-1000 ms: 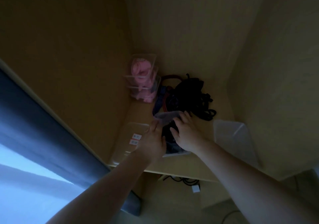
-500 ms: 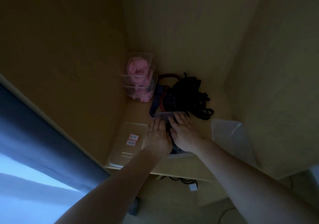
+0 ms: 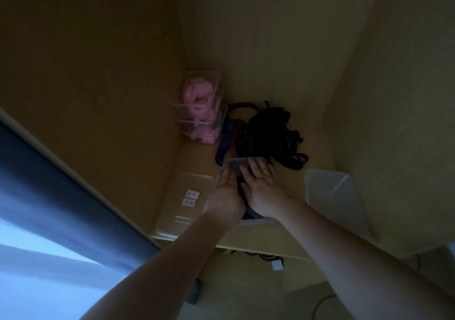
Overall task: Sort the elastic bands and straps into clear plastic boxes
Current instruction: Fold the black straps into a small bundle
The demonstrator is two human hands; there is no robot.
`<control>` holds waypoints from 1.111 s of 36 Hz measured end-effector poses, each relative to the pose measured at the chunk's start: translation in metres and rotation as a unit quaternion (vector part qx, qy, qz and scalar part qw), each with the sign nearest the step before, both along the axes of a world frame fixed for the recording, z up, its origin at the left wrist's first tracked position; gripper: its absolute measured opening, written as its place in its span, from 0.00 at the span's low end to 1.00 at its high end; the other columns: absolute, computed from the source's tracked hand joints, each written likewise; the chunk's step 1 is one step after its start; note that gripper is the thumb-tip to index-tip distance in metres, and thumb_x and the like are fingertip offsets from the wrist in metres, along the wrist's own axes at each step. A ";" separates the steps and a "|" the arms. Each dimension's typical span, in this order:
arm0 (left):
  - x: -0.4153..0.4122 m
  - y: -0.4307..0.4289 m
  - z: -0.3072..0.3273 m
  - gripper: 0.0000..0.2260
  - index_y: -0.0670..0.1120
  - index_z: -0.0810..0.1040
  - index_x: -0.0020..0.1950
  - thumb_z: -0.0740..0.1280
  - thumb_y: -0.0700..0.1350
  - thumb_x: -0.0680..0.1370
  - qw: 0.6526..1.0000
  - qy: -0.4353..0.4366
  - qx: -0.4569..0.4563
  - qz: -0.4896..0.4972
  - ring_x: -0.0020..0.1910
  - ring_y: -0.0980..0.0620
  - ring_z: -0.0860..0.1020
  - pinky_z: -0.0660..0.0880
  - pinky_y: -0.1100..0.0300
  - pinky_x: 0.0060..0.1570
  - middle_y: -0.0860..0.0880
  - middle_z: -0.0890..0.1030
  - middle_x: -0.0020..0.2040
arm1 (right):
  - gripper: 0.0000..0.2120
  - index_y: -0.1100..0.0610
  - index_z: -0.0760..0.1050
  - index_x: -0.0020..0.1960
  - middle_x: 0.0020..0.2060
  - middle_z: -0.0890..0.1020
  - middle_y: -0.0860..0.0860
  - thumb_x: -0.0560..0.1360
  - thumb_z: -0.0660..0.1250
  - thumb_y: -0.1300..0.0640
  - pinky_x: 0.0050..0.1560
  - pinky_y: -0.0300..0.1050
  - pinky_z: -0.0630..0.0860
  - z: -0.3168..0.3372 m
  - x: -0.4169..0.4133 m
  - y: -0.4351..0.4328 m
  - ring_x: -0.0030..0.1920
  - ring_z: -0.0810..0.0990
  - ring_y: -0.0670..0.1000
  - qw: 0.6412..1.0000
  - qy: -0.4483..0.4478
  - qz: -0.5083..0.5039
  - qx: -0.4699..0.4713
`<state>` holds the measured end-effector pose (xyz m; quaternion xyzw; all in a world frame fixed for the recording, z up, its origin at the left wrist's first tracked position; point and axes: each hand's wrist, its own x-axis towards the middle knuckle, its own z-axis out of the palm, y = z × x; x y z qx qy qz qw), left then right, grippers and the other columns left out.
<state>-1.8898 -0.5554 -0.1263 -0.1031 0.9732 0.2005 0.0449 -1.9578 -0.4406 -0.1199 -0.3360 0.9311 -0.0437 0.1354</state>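
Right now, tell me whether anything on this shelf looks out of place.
A tangled heap of black straps lies loose on the shelf behind the clear box under the left hand and right hand, unsorted. Nothing looks damaged.

The left hand (image 3: 225, 194) and right hand (image 3: 263, 191) cover most of the clear box (image 3: 236, 163); only its far rim and a near corner show, and its dark contents cannot be made out. The stickers (image 3: 190, 197) on the lid (image 3: 177, 221) are too small to read. The heap of straps (image 3: 268, 132) blurs into one dark mass.

pink bands (image 3: 197, 93), black straps (image 3: 275, 127), blue striped strap (image 3: 222, 144)
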 end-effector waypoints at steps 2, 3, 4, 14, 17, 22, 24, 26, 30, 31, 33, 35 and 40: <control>-0.002 -0.002 -0.006 0.29 0.34 0.44 0.76 0.37 0.46 0.77 0.998 -0.008 -0.059 -0.029 0.77 0.40 0.42 0.43 0.51 0.76 0.33 0.46 0.77 | 0.28 0.54 0.43 0.79 0.78 0.41 0.56 0.83 0.42 0.45 0.76 0.54 0.39 -0.002 -0.001 0.000 0.77 0.38 0.56 1.000 0.004 0.003 -0.006; -0.002 -0.003 -0.008 0.26 0.34 0.43 0.76 0.40 0.43 0.79 0.997 -0.003 -0.074 -0.030 0.77 0.40 0.41 0.43 0.52 0.76 0.34 0.46 0.77 | 0.28 0.54 0.43 0.79 0.78 0.41 0.56 0.83 0.43 0.45 0.76 0.54 0.39 -0.002 -0.001 0.000 0.77 0.38 0.56 1.000 0.007 0.002 -0.008; -0.002 -0.002 -0.009 0.25 0.34 0.42 0.76 0.42 0.42 0.80 0.996 -0.005 -0.080 -0.029 0.77 0.41 0.42 0.43 0.53 0.76 0.34 0.45 0.77 | 0.28 0.54 0.43 0.79 0.78 0.41 0.55 0.83 0.43 0.45 0.76 0.54 0.39 -0.003 -0.001 0.000 0.77 0.38 0.56 1.000 0.009 0.001 -0.010; -0.003 0.000 0.000 0.26 0.39 0.40 0.78 0.43 0.49 0.83 0.998 -0.034 -0.055 -0.013 0.78 0.47 0.41 0.43 0.52 0.76 0.41 0.40 0.78 | 0.28 0.53 0.41 0.79 0.77 0.38 0.59 0.82 0.42 0.44 0.75 0.53 0.35 -0.007 -0.001 -0.001 0.77 0.35 0.59 1.000 0.015 -0.020 -0.017; -0.004 -0.001 -0.004 0.26 0.40 0.41 0.78 0.44 0.49 0.83 0.998 -0.021 -0.055 -0.013 0.78 0.48 0.42 0.44 0.52 0.76 0.42 0.40 0.78 | 0.28 0.53 0.42 0.79 0.77 0.38 0.58 0.83 0.44 0.45 0.76 0.53 0.37 -0.009 -0.002 -0.001 0.77 0.35 0.58 0.999 0.003 -0.025 -0.031; 0.002 -0.003 -0.020 0.26 0.39 0.54 0.77 0.49 0.43 0.79 0.979 0.121 0.161 0.032 0.77 0.47 0.56 0.59 0.53 0.73 0.41 0.55 0.78 | 0.27 0.53 0.48 0.79 0.78 0.41 0.57 0.83 0.49 0.47 0.77 0.53 0.42 -0.012 -0.001 0.005 0.77 0.37 0.57 0.995 0.000 -0.035 -0.092; 0.004 -0.008 -0.031 0.26 0.42 0.58 0.77 0.51 0.41 0.78 0.940 0.148 0.292 0.094 0.72 0.43 0.66 0.62 0.47 0.72 0.39 0.66 0.73 | 0.28 0.53 0.49 0.79 0.78 0.41 0.57 0.83 0.50 0.47 0.77 0.53 0.42 -0.010 -0.003 0.004 0.77 0.37 0.56 0.995 -0.008 -0.033 -0.099; 0.004 -0.011 -0.036 0.27 0.45 0.56 0.77 0.56 0.40 0.78 0.875 0.144 0.443 0.133 0.64 0.46 0.74 0.66 0.46 0.69 0.42 0.73 0.68 | 0.28 0.53 0.49 0.79 0.78 0.41 0.57 0.82 0.50 0.46 0.77 0.53 0.43 -0.006 -0.005 0.004 0.77 0.38 0.56 0.994 -0.020 -0.033 -0.105; 0.000 -0.006 -0.027 0.25 0.50 0.56 0.73 0.51 0.28 0.80 0.810 0.133 0.543 0.177 0.50 0.68 0.79 0.73 0.69 0.53 0.57 0.75 0.57 | 0.28 0.53 0.47 0.79 0.78 0.41 0.57 0.82 0.50 0.46 0.77 0.52 0.42 -0.006 -0.006 0.005 0.77 0.37 0.56 0.996 -0.024 -0.025 -0.083; 0.001 -0.005 -0.024 0.26 0.51 0.55 0.73 0.50 0.28 0.80 0.815 0.126 0.537 0.177 0.50 0.71 0.77 0.72 0.71 0.52 0.58 0.75 0.58 | 0.29 0.54 0.47 0.79 0.78 0.41 0.58 0.82 0.49 0.45 0.77 0.52 0.42 -0.006 -0.006 0.005 0.77 0.37 0.57 0.997 -0.016 -0.022 -0.073; 0.002 -0.007 -0.024 0.27 0.50 0.56 0.76 0.52 0.30 0.80 0.846 0.123 0.490 0.169 0.54 0.72 0.75 0.70 0.69 0.56 0.56 0.74 0.64 | 0.29 0.54 0.46 0.79 0.78 0.40 0.59 0.82 0.48 0.45 0.77 0.53 0.41 -0.006 -0.003 0.007 0.77 0.37 0.58 0.998 -0.007 -0.021 -0.061; 0.005 -0.009 -0.025 0.27 0.50 0.58 0.77 0.54 0.34 0.80 0.884 0.118 0.424 0.157 0.56 0.65 0.76 0.72 0.62 0.58 0.53 0.76 0.64 | 0.29 0.55 0.46 0.79 0.77 0.40 0.59 0.83 0.48 0.45 0.77 0.54 0.41 -0.006 -0.002 0.009 0.77 0.36 0.58 0.998 -0.003 -0.019 -0.055; 0.005 -0.008 -0.020 0.23 0.45 0.64 0.74 0.53 0.33 0.80 0.881 0.154 0.423 0.145 0.66 0.55 0.72 0.67 0.58 0.69 0.46 0.73 0.69 | 0.29 0.55 0.45 0.79 0.77 0.40 0.61 0.82 0.47 0.45 0.76 0.54 0.38 -0.005 -0.001 0.006 0.77 0.37 0.59 0.999 0.021 -0.014 -0.032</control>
